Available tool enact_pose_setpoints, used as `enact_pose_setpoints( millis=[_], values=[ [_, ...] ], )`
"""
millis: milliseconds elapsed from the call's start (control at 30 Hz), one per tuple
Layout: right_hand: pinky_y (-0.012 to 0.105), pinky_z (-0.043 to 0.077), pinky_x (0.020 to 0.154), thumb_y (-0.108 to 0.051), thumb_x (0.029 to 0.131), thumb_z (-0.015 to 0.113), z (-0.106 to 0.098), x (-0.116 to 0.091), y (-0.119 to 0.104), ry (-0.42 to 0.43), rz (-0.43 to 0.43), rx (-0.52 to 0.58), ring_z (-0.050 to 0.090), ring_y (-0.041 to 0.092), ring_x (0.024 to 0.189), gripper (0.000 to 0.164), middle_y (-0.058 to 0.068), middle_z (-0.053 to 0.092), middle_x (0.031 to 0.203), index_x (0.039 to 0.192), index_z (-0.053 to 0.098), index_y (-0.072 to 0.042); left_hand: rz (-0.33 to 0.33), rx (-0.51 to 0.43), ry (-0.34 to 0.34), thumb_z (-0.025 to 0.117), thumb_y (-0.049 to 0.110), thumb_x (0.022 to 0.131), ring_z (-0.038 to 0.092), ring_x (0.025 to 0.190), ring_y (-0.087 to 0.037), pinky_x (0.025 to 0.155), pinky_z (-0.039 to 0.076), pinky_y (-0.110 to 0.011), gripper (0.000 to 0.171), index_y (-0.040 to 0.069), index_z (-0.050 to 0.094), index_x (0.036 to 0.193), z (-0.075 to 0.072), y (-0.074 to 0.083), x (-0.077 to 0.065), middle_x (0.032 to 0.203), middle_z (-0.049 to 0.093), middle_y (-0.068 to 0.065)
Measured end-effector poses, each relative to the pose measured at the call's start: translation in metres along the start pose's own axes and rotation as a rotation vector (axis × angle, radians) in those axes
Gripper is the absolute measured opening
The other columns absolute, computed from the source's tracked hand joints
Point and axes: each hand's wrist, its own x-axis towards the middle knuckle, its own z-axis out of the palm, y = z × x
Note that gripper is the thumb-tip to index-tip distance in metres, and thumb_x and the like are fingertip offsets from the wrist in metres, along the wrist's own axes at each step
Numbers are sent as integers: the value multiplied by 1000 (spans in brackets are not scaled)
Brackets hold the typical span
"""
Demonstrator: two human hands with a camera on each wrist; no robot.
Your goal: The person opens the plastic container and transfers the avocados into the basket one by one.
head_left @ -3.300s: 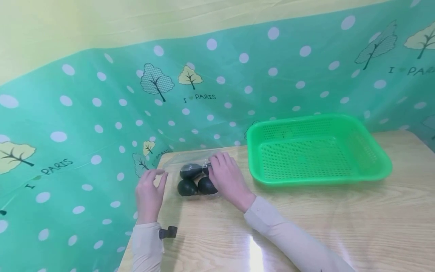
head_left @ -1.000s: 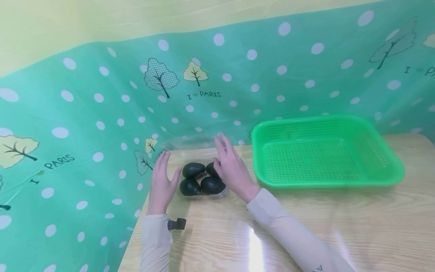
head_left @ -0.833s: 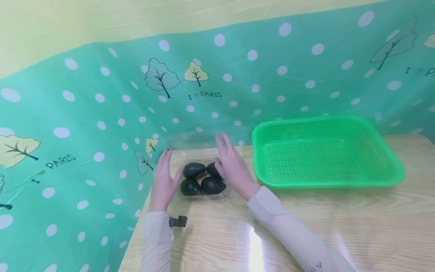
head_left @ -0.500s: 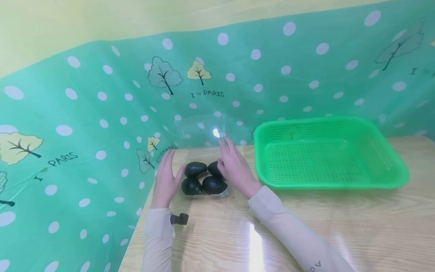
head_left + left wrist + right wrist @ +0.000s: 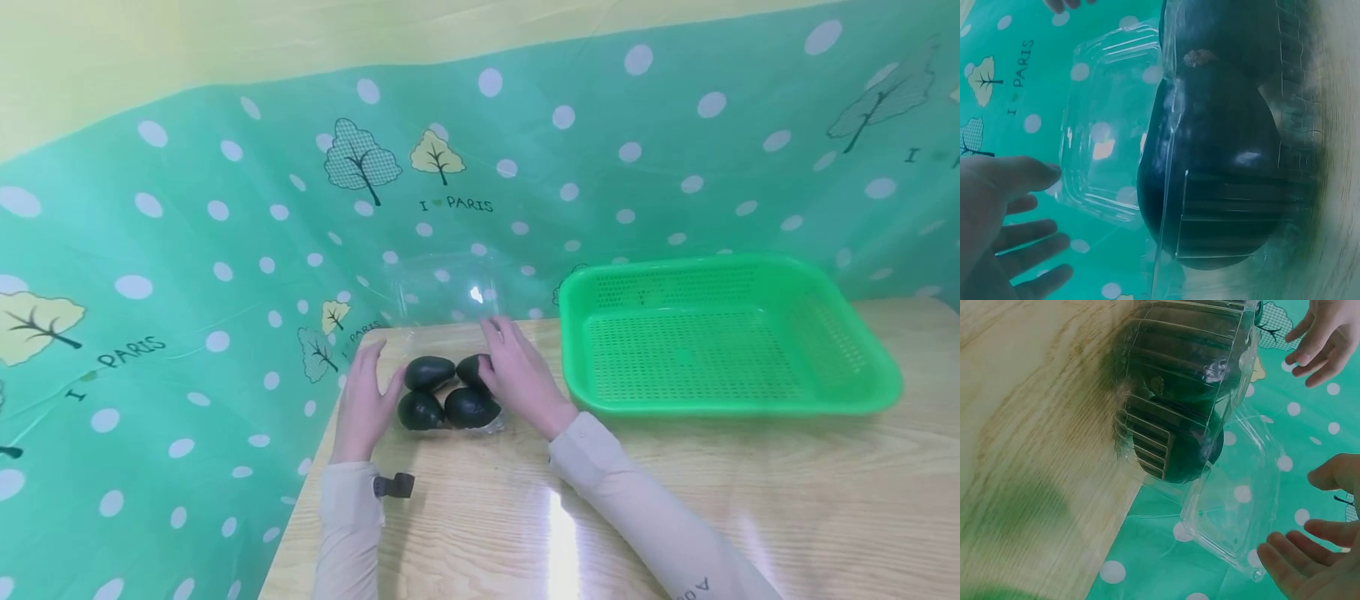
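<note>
Four dark avocados sit in two rows inside a clear plastic container [image 5: 1144, 428], the near right one [image 5: 472, 407] glossy and lying on its side, the far right one [image 5: 469, 370] partly covered by a hand in the head view. The container's clear lid [image 5: 1235, 494] stands raised on the far side, its panel catching a bright reflection in front of the cloth. The right hand [image 5: 519, 372] hovers at the container's right side, its grip loose and holding nothing, fingers slightly bent; whether it touches the plastic I cannot tell. The left hand [image 5: 363, 408] is at the left side, its grip likewise relaxed and without an object, thumb apart from the fingers. A black device [image 5: 395, 485] is at the left wrist, and both arms wear pale sleeves [image 5: 652, 517]. The container rests on the left part of a wood-grained tabletop [image 5: 472, 525]. Just to the right stands a green perforated basket [image 5: 727, 407]. Behind everything hangs a green dotted cloth [image 5: 247, 333] printed with trees and lettering, with a pale yellow band above.
</note>
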Motion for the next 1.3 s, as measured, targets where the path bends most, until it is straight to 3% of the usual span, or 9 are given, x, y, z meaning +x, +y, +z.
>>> enact_pose_setpoints(
  millis=[567,933,1300],
  values=[
    [37,47,107,-2,90,69,22,-4,6,-171,-21,-22,54,31,124,52,21,55,134,137,50,7,-119,45,20,64,20,96,53,121,-38,100,47,-54,47,2,51,137,2,-14,-9,134,51,-20],
    [39,42,111,-5,94,63,30,-4,10,-243,-42,-81,50,33,132,49,21,53,142,140,50,4,-197,-26,-12,64,22,96,51,124,-37,103,45,-54,54,4,45,143,8,-22,-14,141,47,-19],
    [43,43,110,-3,87,69,42,-4,13,-245,-112,-78,52,35,128,48,23,56,136,133,57,2,-269,-189,-17,65,14,95,57,118,-38,98,51,-48,60,-1,38,146,15,-29,-7,133,54,-22]
  ],
)
